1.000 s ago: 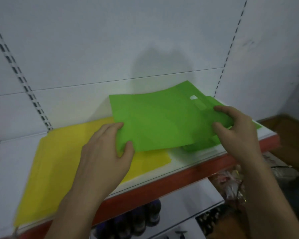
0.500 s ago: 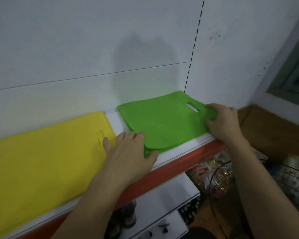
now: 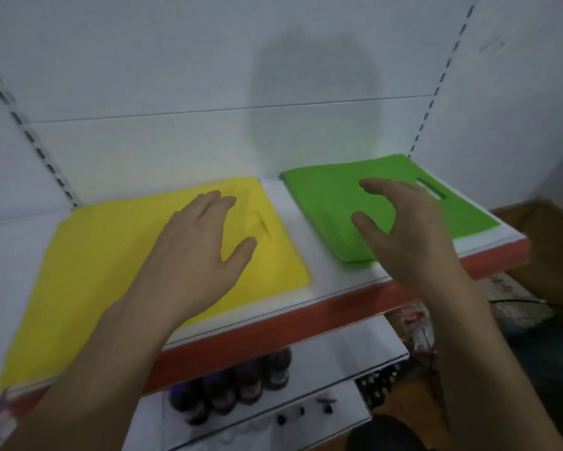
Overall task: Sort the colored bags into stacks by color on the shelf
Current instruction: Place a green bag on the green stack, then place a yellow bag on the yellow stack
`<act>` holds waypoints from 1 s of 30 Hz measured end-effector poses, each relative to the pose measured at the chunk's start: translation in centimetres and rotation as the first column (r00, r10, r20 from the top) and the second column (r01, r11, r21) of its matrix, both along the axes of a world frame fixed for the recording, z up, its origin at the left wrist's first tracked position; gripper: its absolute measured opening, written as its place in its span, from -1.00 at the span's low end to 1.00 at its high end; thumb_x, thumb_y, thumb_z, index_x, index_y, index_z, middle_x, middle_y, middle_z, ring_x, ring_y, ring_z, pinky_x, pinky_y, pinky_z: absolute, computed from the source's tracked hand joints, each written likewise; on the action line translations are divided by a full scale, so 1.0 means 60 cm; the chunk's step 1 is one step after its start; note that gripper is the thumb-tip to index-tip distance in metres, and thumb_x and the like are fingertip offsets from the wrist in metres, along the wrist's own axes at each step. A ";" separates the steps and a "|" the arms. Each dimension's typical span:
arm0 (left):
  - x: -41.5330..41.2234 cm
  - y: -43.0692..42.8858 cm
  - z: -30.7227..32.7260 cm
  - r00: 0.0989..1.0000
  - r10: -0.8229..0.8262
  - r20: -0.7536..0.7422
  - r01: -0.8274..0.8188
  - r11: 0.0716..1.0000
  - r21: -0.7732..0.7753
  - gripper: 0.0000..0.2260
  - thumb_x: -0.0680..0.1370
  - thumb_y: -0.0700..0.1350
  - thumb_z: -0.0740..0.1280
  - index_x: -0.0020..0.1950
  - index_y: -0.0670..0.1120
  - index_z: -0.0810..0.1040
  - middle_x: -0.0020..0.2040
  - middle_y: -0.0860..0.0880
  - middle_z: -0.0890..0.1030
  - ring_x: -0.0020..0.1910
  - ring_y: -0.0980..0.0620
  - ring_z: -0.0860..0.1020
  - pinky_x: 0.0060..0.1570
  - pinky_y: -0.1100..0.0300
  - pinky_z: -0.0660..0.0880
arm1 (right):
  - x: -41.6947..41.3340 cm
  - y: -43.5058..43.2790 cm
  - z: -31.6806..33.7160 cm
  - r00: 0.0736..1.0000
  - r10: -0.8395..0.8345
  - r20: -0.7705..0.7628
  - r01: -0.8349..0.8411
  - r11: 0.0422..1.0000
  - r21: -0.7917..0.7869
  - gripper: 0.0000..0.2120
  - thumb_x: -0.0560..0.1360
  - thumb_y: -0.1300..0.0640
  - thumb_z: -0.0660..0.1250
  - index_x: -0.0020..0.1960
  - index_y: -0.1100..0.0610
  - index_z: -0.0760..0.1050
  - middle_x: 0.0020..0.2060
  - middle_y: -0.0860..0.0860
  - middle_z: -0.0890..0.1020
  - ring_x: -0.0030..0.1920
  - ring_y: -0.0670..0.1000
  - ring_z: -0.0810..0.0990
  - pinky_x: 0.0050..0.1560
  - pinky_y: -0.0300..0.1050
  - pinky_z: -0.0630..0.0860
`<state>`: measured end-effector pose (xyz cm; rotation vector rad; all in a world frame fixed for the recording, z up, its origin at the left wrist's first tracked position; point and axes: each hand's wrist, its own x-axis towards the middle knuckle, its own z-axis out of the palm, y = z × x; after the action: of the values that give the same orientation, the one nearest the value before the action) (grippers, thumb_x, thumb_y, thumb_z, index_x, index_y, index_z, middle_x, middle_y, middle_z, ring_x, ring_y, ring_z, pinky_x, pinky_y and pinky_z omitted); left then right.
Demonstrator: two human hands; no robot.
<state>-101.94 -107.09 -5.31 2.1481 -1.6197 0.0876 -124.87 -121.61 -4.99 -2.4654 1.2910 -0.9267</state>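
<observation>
Left hand (image 3: 198,252) and right hand (image 3: 403,229) are seen empty over the yellow bag stack (image 3: 94,271) and green bag stack (image 3: 325,196) on the shelf (image 3: 322,288).

The left fingers (image 3: 215,203) are stretched nearly straight above the yellow bag stack, nothing gripped; contact cannot be confirmed. The right fingers (image 3: 381,190) are loosely curved and spread, nothing held, above the green bag stack. The stacks are laid side by side, apart, on the white, red-edged shelf; dark bottles (image 3: 234,385) are seen beneath.
</observation>
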 end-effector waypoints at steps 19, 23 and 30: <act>0.373 0.836 0.044 0.728 0.682 -0.071 -0.681 0.707 -0.191 -0.49 0.56 0.06 0.33 0.48 -0.05 0.38 0.52 -0.02 0.34 0.50 -0.02 0.30 0.40 -0.01 0.28 | 0.607 0.674 0.042 0.636 0.762 -0.124 -0.762 0.645 0.053 -0.35 0.58 -0.14 0.27 0.58 0.04 0.19 0.53 -0.04 0.31 0.52 -0.04 0.22 0.46 -0.25 0.05; 0.405 1.024 0.034 0.564 0.818 -0.114 -0.826 0.555 -0.103 -0.45 0.57 0.15 0.28 0.53 0.05 0.28 0.56 0.06 0.25 0.50 0.01 0.29 0.41 0.01 0.31 | 0.714 0.853 0.035 0.495 0.862 -0.107 -0.857 0.505 0.102 -0.34 0.56 -0.16 0.31 0.56 0.04 0.22 0.48 -0.03 0.37 0.47 0.00 0.32 0.44 -0.15 0.22; 0.454 1.279 0.012 0.248 0.968 0.042 -0.935 0.227 0.272 -0.28 0.58 0.30 0.15 0.63 0.05 -0.03 0.64 -0.03 -0.13 0.61 -0.05 -0.11 0.55 -0.03 0.03 | 0.882 1.099 0.040 0.222 0.924 -0.310 -0.958 0.266 0.106 -0.32 0.58 -0.25 0.18 0.58 0.01 0.09 0.57 -0.06 0.16 0.59 0.01 0.01 0.58 0.07 -0.03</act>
<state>-74.72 -30.35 -4.59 2.9379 0.0819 0.1094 -71.98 -55.66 -2.57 -2.7790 -0.4681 -0.2132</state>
